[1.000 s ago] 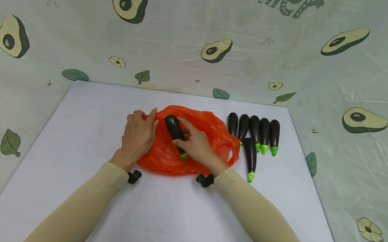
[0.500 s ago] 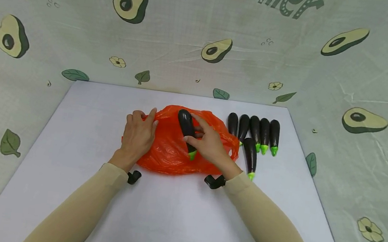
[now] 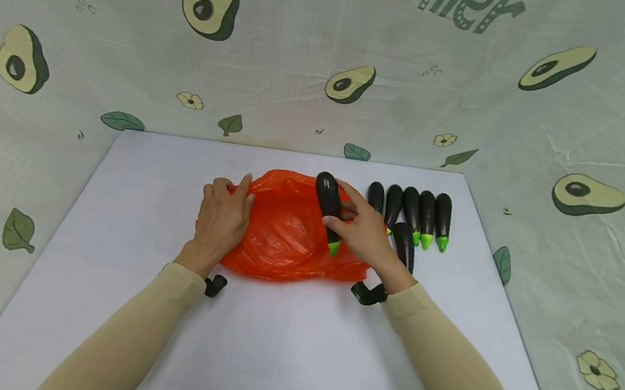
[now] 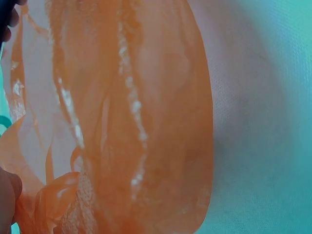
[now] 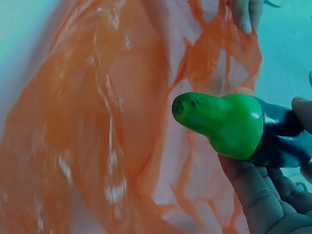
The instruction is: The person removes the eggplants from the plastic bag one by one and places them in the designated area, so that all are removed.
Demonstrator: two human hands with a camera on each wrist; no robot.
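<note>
In the head view, a dark eggplant with a green stem is gripped by my right hand, thumb on one side and fingers on the other. It is over the right part of a red-orange plastic bag. The green stem end points out from the hand in the right wrist view. At the bag's left edge my left hand pinches the plastic; its thumb shows against the bag in the left wrist view. The bag's contents, if any, cannot be made out.
Several more eggplants lie in a row to the right of the bag, with one eggplant in front of them, partly hidden by my right wrist. Everything lies on a white table. A cloth printed with avocados is behind it.
My right hand has moved right and slightly away from me with the eggplant, from the bag's middle to its right part. The left hand has stayed at the bag's edge.
</note>
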